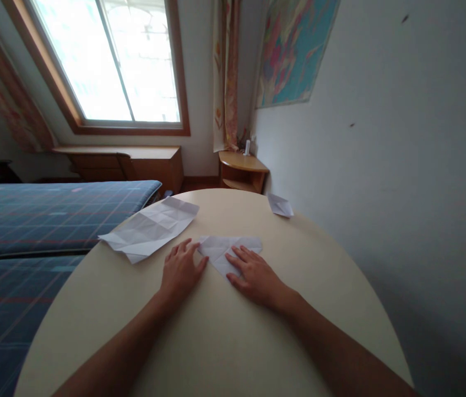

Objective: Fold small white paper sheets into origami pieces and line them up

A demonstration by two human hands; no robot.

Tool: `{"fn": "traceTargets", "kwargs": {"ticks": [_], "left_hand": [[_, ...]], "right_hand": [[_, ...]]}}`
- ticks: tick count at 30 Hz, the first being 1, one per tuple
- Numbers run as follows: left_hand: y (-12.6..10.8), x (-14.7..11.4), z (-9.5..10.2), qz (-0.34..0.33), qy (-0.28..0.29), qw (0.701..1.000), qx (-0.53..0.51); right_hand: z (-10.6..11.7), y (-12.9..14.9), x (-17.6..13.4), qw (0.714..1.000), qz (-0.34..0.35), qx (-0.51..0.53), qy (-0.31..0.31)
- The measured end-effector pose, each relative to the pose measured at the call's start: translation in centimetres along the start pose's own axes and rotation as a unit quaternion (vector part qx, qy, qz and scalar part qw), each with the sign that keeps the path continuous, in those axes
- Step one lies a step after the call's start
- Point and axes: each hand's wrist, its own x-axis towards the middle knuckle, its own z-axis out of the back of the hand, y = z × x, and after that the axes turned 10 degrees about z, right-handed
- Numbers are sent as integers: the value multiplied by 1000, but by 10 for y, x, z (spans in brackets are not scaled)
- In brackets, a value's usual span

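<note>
A white sheet of paper folded to a triangle-like shape lies flat on the round table, its wide edge away from me and creases across it. My left hand rests at its left corner, fingers spread, the fingertips by the paper's edge. On the paper's right part lies my right hand, palm down with the fingers apart, covering some of it. Neither hand grips anything.
The round cream table stands against the white wall. A larger creased paper sheet lies at the far left, overhanging the edge slightly. A small folded paper is at the far right. A plaid mattress is left of the table.
</note>
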Motion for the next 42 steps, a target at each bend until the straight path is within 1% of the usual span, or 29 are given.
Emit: {"fn": "traceTargets", "kwargs": {"ticks": [2,4,5,8,10,12,14,18,21,23,26,31,33,36,39,42], "left_hand": [[0,2,3,1,-24,1000,-1],[-4,1,4,-30,-28,999,-18],[-7,1,5,-58,-17,998,-31],[-15,-4,4,-154,54,984,-70],[-18,-6,3,-183,90,976,-73],[-18,-8,2,-177,96,978,-60],[-15,-8,1,-151,84,984,-44],[-5,-6,-2,-100,65,992,-30],[0,-3,-5,-92,61,994,-27],[1,-2,-6,-103,64,992,-28],[1,0,-7,-140,81,985,-54],[1,-1,-8,-198,114,969,-96],[1,-1,-7,-208,124,965,-98],[-2,-2,-5,-212,122,964,-101],[-8,-3,0,-237,116,957,-118],[-15,-5,4,-271,135,945,-126]], "right_hand": [[0,0,0,1000,-2,0,0],[-1,0,0,1000,-9,-2,-4],[-1,0,0,1000,-17,-4,-9],[-1,0,0,998,-48,-16,-23],[-1,-1,-1,998,-55,-25,-29],[0,-1,-1,998,-44,-32,-29],[1,-1,-1,999,-21,-34,-28],[3,2,-2,998,48,-21,-30],[7,5,-2,995,88,-6,-41],[10,6,-2,993,103,3,-49],[13,6,-1,992,117,15,-54],[7,5,0,987,143,31,-61],[3,3,0,989,137,41,-47],[-1,-1,0,994,92,40,-32],[-1,-4,0,998,45,10,-48],[3,-6,1,998,-2,-26,-62]]}}
